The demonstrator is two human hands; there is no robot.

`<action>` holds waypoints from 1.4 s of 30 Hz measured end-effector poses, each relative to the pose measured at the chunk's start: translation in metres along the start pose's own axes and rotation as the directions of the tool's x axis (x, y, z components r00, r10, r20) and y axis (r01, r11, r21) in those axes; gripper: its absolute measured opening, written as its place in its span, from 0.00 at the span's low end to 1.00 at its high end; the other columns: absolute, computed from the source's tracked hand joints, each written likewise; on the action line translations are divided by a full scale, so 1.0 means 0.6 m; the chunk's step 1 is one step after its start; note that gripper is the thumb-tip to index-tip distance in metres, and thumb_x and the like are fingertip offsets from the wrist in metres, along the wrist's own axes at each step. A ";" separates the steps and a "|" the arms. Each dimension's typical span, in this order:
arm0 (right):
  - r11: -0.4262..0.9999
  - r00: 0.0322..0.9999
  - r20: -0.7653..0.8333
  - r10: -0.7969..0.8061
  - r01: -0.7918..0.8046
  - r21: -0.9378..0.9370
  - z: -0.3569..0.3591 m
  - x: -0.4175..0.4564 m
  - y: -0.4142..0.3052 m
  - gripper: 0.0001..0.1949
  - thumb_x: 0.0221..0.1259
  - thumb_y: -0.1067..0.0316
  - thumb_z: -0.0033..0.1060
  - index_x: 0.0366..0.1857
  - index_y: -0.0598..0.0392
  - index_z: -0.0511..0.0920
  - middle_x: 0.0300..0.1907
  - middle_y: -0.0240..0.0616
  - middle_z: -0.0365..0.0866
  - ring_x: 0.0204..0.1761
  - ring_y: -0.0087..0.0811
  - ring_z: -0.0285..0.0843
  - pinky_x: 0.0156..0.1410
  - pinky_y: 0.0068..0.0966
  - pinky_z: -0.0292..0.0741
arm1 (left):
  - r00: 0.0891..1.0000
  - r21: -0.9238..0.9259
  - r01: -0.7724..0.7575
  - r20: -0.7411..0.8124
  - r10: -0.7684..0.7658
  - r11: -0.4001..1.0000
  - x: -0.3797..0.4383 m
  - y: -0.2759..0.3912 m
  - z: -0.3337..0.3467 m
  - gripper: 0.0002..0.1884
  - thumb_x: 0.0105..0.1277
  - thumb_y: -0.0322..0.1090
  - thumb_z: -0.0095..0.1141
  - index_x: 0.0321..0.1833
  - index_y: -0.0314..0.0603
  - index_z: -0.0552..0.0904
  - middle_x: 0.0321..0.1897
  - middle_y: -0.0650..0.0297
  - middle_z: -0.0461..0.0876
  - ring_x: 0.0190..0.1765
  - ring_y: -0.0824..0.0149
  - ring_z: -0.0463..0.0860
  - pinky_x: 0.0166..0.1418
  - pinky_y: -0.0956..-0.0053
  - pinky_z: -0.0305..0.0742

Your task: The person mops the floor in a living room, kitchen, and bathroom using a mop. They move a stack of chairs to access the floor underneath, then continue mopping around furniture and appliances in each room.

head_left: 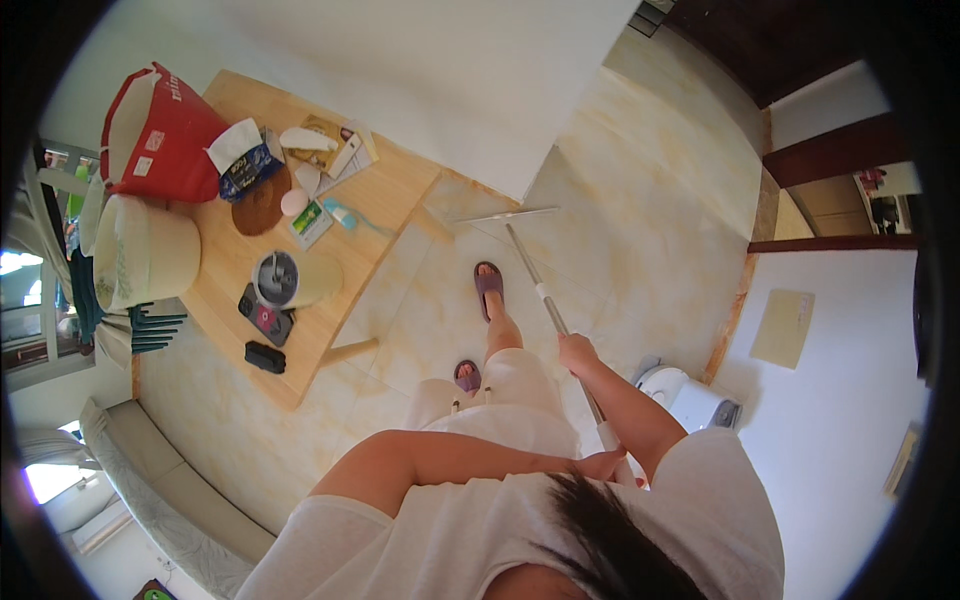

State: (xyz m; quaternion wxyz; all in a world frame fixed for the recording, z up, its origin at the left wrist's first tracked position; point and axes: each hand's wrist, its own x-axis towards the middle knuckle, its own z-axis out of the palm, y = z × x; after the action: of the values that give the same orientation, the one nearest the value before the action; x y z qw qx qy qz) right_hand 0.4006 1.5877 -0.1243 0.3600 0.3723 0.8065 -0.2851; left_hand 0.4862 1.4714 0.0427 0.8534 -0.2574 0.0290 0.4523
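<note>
A floor mop or squeegee with a long metal pole (555,315) slants across the floor in front of my body. Its wide, thin head (508,215) rests on the tiles near the wall corner; whether it carries a pad or a blade cannot be made out. My right hand (576,354) is wrapped around the pole about midway. Lower down, close to my waist, my left hand (602,465) grips the white handle end (608,435), partly hidden by hair and shirt. My feet, in purple slippers (489,289), stand on the tiles left of the pole.
At left stands a wooden table (375,202) bearing a red bag (180,142), a tissue pack (251,169), a tumbler (296,277) and a phone (266,315). A white robot vacuum dock (686,397) sits by the right wall. A wall corner (521,201) juts out ahead. A sofa (187,487) stands lower left.
</note>
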 end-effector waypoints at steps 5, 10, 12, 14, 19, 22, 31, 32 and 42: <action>0.989 0.983 -0.111 0.147 -0.150 -0.018 0.076 -0.094 0.083 0.25 0.69 0.50 0.35 0.30 0.61 0.79 0.25 0.51 0.81 0.22 0.46 0.80 0.30 0.39 0.78 | 0.977 -0.072 0.055 -0.202 -0.068 0.996 -0.003 -0.133 -0.038 0.36 0.67 0.62 0.37 0.65 0.38 0.50 0.50 0.48 0.72 0.53 0.53 0.74 0.60 0.58 0.67; 0.967 0.979 0.000 0.205 -0.202 0.157 0.078 -0.197 0.103 0.27 0.70 0.51 0.32 0.23 0.62 0.77 0.17 0.46 0.78 0.16 0.41 0.77 0.21 0.35 0.74 | 0.970 -0.065 0.204 -0.118 -0.211 0.977 -0.025 -0.190 -0.022 0.33 0.68 0.58 0.42 0.63 0.38 0.57 0.53 0.47 0.71 0.54 0.53 0.74 0.59 0.60 0.69; 0.986 0.987 0.025 0.157 -0.158 0.054 0.065 -0.221 0.098 0.28 0.70 0.51 0.31 0.20 0.63 0.75 0.14 0.46 0.76 0.13 0.40 0.76 0.19 0.34 0.73 | 0.942 0.021 0.326 -0.086 -0.323 0.945 -0.030 -0.191 -0.004 0.31 0.68 0.56 0.45 0.62 0.37 0.62 0.54 0.47 0.72 0.54 0.54 0.75 0.57 0.63 0.71; 0.987 0.981 0.144 0.134 -0.145 0.067 0.064 -0.244 0.088 0.29 0.71 0.51 0.31 0.17 0.63 0.74 0.12 0.45 0.74 0.12 0.40 0.75 0.18 0.34 0.72 | 0.961 0.601 0.263 -0.095 -0.260 0.755 -0.051 -0.194 0.006 0.29 0.68 0.53 0.46 0.61 0.36 0.65 0.55 0.50 0.74 0.54 0.57 0.76 0.57 0.66 0.70; 0.995 0.956 0.278 -0.093 0.081 0.054 0.101 -0.275 0.043 0.27 0.70 0.53 0.31 0.17 0.63 0.73 0.12 0.46 0.73 0.12 0.41 0.75 0.19 0.37 0.73 | 0.998 0.827 -0.020 -0.014 0.057 0.561 -0.185 -0.152 -0.028 0.21 0.69 0.42 0.47 0.59 0.35 0.68 0.49 0.60 0.79 0.52 0.69 0.76 0.58 0.74 0.68; 0.880 0.833 0.311 -0.457 0.475 0.020 0.141 -0.258 -0.007 0.27 0.70 0.55 0.32 0.17 0.62 0.75 0.10 0.44 0.72 0.13 0.41 0.75 0.23 0.36 0.74 | 0.865 0.916 -0.149 -0.062 0.499 0.373 -0.303 -0.119 -0.086 0.21 0.70 0.41 0.45 0.60 0.36 0.67 0.46 0.60 0.79 0.52 0.69 0.75 0.58 0.74 0.67; 0.864 0.915 0.158 -0.371 0.278 0.419 0.267 -0.071 -0.359 0.13 0.59 0.66 0.45 0.32 0.63 0.80 0.30 0.52 0.81 0.33 0.43 0.82 0.37 0.39 0.79 | 0.694 0.340 -0.544 -0.332 0.639 0.767 -0.337 -0.098 -0.177 0.24 0.70 0.51 0.42 0.63 0.48 0.67 0.58 0.53 0.72 0.60 0.61 0.71 0.64 0.61 0.65; 0.856 0.929 0.136 -0.344 0.251 0.452 0.274 -0.048 -0.392 0.12 0.59 0.67 0.46 0.33 0.62 0.80 0.32 0.51 0.81 0.37 0.43 0.82 0.41 0.39 0.79 | 0.663 0.157 -0.643 -0.376 0.648 0.749 -0.313 -0.093 -0.177 0.21 0.70 0.50 0.44 0.59 0.47 0.69 0.51 0.58 0.74 0.53 0.64 0.74 0.56 0.65 0.69; 0.867 0.892 0.324 -0.313 0.130 0.480 0.318 0.068 -0.466 0.09 0.58 0.70 0.46 0.34 0.60 0.79 0.17 0.45 0.78 0.16 0.39 0.79 0.19 0.33 0.76 | 0.641 -0.313 -0.762 -0.490 0.590 0.567 -0.382 -0.077 -0.180 0.06 0.68 0.38 0.48 0.32 0.49 0.72 0.14 0.75 0.59 0.13 0.80 0.56 0.18 0.84 0.55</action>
State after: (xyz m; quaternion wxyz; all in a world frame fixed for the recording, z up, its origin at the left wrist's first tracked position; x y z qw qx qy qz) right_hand 0.2265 1.3082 -0.2132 0.3829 0.2829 0.6688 -0.5711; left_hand 0.4075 1.2266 0.0330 0.4953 -0.5064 0.1531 0.6891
